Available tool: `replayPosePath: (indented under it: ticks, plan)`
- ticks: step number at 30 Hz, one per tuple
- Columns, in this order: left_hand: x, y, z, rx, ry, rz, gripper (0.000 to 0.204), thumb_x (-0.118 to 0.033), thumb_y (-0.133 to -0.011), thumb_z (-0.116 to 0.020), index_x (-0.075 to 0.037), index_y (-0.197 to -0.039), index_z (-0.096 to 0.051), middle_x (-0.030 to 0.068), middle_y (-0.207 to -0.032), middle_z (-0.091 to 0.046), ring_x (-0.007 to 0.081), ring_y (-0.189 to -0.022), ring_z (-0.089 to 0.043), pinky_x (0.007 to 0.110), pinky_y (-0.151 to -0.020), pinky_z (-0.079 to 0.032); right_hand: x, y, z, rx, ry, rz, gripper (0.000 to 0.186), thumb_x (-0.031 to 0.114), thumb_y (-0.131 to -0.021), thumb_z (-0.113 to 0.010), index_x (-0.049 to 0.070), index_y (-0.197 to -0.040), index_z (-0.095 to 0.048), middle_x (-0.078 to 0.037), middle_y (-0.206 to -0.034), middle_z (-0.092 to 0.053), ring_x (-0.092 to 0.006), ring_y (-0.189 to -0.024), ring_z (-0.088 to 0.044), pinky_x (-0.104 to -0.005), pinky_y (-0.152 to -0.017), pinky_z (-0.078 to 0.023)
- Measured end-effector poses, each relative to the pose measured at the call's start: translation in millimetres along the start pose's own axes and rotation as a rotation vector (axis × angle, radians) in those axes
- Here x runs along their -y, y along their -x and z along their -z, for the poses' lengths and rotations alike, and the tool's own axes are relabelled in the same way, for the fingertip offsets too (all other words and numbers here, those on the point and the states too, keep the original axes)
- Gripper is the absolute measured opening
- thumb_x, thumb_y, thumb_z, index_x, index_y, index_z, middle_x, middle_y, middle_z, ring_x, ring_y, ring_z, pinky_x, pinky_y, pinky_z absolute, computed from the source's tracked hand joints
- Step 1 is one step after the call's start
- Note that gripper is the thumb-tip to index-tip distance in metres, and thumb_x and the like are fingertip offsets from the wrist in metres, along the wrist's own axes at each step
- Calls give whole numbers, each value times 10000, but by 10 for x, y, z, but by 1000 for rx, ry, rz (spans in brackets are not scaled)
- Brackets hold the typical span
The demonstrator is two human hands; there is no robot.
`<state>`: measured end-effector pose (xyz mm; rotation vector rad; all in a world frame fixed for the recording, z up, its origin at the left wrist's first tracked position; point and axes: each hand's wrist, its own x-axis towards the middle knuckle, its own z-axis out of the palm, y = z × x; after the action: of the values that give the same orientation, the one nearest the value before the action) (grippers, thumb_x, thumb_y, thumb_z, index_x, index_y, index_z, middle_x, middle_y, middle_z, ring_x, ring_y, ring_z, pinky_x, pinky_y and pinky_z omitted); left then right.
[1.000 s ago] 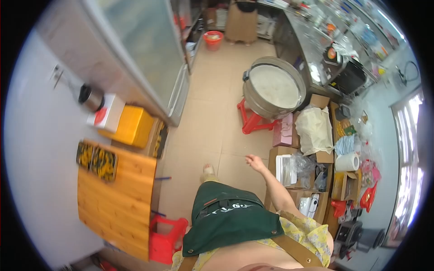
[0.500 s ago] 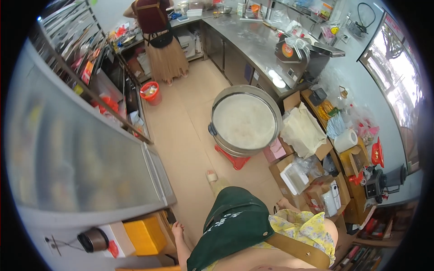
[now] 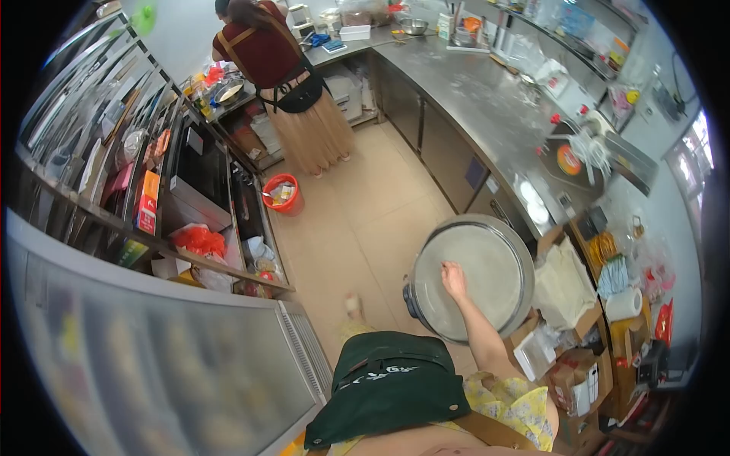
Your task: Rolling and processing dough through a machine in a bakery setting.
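Observation:
A large round metal container with a pale, flat interior stands ahead of me, slightly right of my green apron. Across it in view is my right hand, held loosely with slightly bent fingers and apparently nothing in them; I cannot tell that it touches anything. My left hand is out of sight. One of my feet shows on the tiled floor.
A co-worker stands with back to me at the rear counter. A red bucket is by the metal rack. A frosted-door fridge is close left. A steel counter runs along the right, with cardboard boxes nearer me.
I have moved forward past the wooden board toward the container and co-worker. My left hand has left view; my right hand has swung forward over the container in view.

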<state>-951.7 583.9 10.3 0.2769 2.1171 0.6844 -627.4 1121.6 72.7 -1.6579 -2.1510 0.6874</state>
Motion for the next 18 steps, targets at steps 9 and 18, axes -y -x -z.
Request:
replayPosePath:
  ticks: [9,18]
  plan:
    - [-1940,-2232,877,185,-505,-205,253,-181,-910,-546,-26,-1071,-663,108,-848,-674,255,-723,-656,393,-624,-538,197,-1329,-662,44,326,52,475,137,-834,-628,25,-1292,-572,-264,-1456,-388,-434,-1393,-294,-553,-1112,-286]
    - [-4875,-4003,834,198,-116,-163,377,-111,-903,-558,22,-1254,-593,129,-1029,-678,188,-812,-663,305,-688,-540,670,-1199,-512,-74,101,-321,449,109,-824,-620,18,-1262,-590,-236,-1414,-444,-422,-1355,-349,-551,-1076,-329]
